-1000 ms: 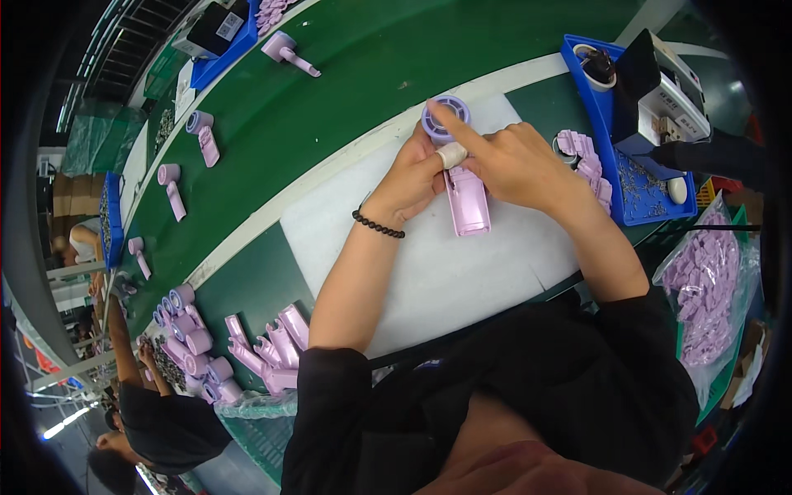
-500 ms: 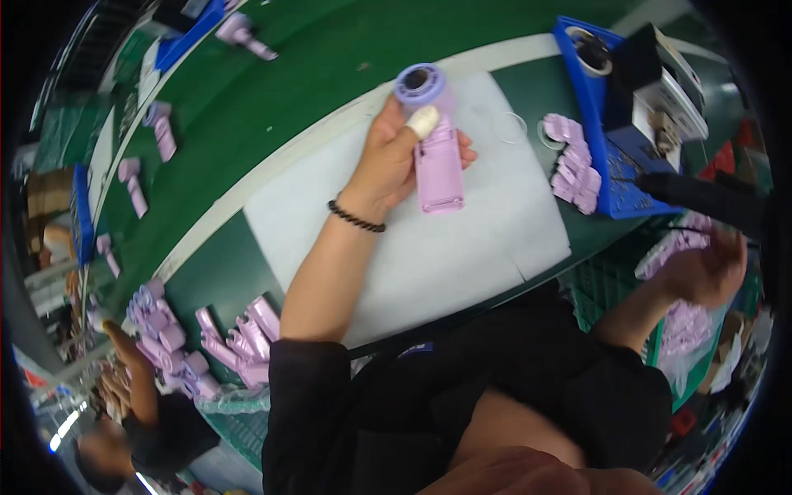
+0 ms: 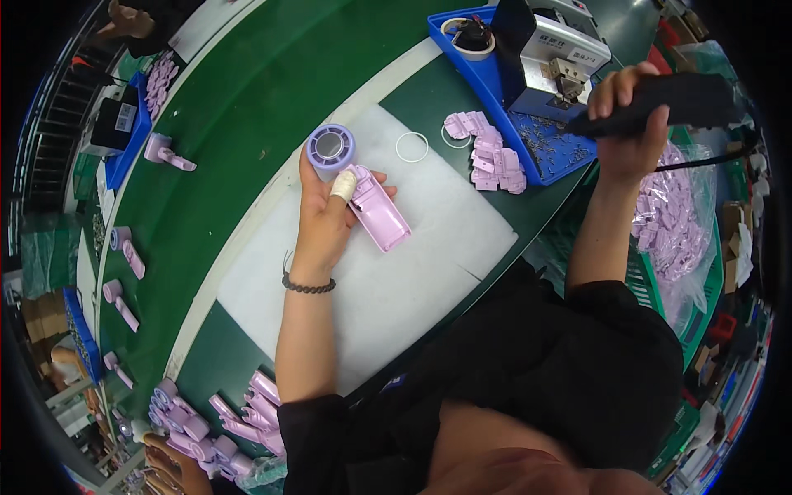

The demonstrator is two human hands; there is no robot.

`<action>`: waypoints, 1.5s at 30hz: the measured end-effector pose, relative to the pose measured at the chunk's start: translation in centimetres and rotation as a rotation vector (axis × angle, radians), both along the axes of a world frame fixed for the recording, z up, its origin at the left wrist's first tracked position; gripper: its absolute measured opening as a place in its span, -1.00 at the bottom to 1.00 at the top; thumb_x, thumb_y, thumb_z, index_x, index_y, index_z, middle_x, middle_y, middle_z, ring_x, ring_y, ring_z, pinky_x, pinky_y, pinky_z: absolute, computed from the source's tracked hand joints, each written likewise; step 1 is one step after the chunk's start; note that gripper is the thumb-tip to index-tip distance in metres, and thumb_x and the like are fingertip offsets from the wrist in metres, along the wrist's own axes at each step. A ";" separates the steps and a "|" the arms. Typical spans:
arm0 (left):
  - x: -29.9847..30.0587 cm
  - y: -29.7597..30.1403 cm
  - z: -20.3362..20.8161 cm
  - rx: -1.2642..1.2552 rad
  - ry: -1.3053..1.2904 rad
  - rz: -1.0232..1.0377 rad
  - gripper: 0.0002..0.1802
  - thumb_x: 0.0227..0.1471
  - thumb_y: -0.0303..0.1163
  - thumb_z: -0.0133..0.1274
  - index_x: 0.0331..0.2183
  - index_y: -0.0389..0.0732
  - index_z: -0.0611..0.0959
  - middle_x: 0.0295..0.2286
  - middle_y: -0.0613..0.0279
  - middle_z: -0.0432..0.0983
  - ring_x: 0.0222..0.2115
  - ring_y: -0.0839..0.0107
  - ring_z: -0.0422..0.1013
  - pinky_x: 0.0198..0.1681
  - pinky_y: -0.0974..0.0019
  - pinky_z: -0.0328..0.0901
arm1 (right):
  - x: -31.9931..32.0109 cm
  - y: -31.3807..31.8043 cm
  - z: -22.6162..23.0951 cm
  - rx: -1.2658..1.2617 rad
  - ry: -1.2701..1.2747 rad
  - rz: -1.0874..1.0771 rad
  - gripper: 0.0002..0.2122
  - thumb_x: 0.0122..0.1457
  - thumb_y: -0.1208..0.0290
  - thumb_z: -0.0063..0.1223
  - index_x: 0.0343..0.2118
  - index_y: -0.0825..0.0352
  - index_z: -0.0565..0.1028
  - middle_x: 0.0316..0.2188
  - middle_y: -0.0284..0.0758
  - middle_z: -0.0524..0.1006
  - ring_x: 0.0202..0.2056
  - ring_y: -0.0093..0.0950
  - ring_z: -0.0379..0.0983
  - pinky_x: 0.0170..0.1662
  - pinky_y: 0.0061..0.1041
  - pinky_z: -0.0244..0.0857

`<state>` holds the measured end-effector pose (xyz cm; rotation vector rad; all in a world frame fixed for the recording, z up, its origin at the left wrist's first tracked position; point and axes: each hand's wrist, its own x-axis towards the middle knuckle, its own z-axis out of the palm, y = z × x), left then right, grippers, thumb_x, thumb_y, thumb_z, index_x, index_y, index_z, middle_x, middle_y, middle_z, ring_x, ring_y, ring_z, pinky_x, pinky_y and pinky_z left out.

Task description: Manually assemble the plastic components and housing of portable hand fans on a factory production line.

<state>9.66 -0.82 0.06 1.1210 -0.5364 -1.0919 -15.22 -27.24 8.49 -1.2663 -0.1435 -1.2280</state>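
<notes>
My left hand (image 3: 320,224) is closed around a pink handheld fan (image 3: 382,221) with a round purple-rimmed head. A white cover wraps the thumb, which presses just below the head. The fan is held above a white foam sheet (image 3: 388,305). On the right, my raised right hand (image 3: 629,136) grips a black electric screwdriver (image 3: 689,103) with a cord. The screwdriver points left, its tip end over or beside a metal screw feeder (image 3: 549,87) and a blue tray (image 3: 540,176) of loose screws. Whether the tip touches anything, I cannot tell.
Small pink covers (image 3: 495,161) lie beside the tray, near a white ring (image 3: 412,147). A green crate (image 3: 701,330) at right holds bagged pink parts. Pink shells (image 3: 256,412) and more fans (image 3: 186,425) pile at lower left. A green conveyor (image 3: 247,124) carries spaced-out fans. Co-workers' hands (image 3: 124,21) show.
My right hand has come up from above the crate and now grips the screwdriver. The fan has tilted, its handle swinging rightward. The whole view has turned and shifted.
</notes>
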 end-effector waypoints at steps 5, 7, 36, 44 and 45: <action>0.4 0.2 -0.1 -0.001 -0.062 0.041 -0.46 0.33 -0.44 -0.22 0.27 -0.05 0.07 -0.15 -0.18 0.52 -0.17 0.04 0.56 -0.10 0.11 0.52 | 2.0 -0.9 2.0 0.129 0.136 -0.513 -0.58 0.37 0.08 -0.15 0.08 0.33 0.32 -0.53 -0.37 0.39 -0.62 -0.56 0.30 -0.54 -0.57 0.22; 0.7 0.2 0.6 0.008 -0.066 0.005 -0.46 0.33 -0.43 -0.21 0.27 -0.05 0.08 -0.15 -0.18 0.52 -0.17 0.04 0.56 -0.11 0.11 0.52 | 3.4 -1.5 1.5 0.184 0.053 -0.605 -0.63 0.38 0.11 -0.12 0.02 0.35 0.35 -0.62 -0.41 0.39 -0.71 -0.61 0.28 -0.65 -0.64 0.17; 0.6 -0.1 -0.3 -0.024 -0.127 -0.023 -0.25 0.30 -0.51 -0.25 0.35 0.10 -0.19 -0.18 -0.18 0.52 -0.21 0.03 0.57 -0.23 0.18 0.54 | 3.3 -10.9 -2.3 0.078 0.233 -0.177 -0.68 0.35 0.15 -0.10 -0.03 0.32 0.40 -0.58 -0.41 0.40 -0.65 -0.60 0.28 -0.56 -0.63 0.21; -0.4 -0.6 -0.6 -0.093 -0.168 0.007 -0.23 0.21 -0.61 -0.25 0.34 -0.01 -0.11 0.04 -0.13 0.31 -0.22 0.16 0.52 -0.20 0.16 0.53 | 6.9 5.7 -1.0 0.094 -0.080 0.282 -0.31 0.23 -0.29 -0.14 0.17 0.25 0.27 -0.58 -0.39 0.37 -0.67 -0.59 0.28 -0.61 -0.58 0.26; -0.3 -0.5 -0.6 -0.079 -0.170 0.035 -0.23 0.21 -0.61 -0.25 0.34 -0.01 -0.11 0.04 -0.13 0.31 -0.22 0.16 0.52 -0.20 0.16 0.53 | 8.4 7.3 -1.0 0.057 -0.126 0.322 -0.26 0.19 -0.35 -0.15 0.16 0.25 0.26 -0.58 -0.40 0.38 -0.67 -0.60 0.27 -0.61 -0.59 0.28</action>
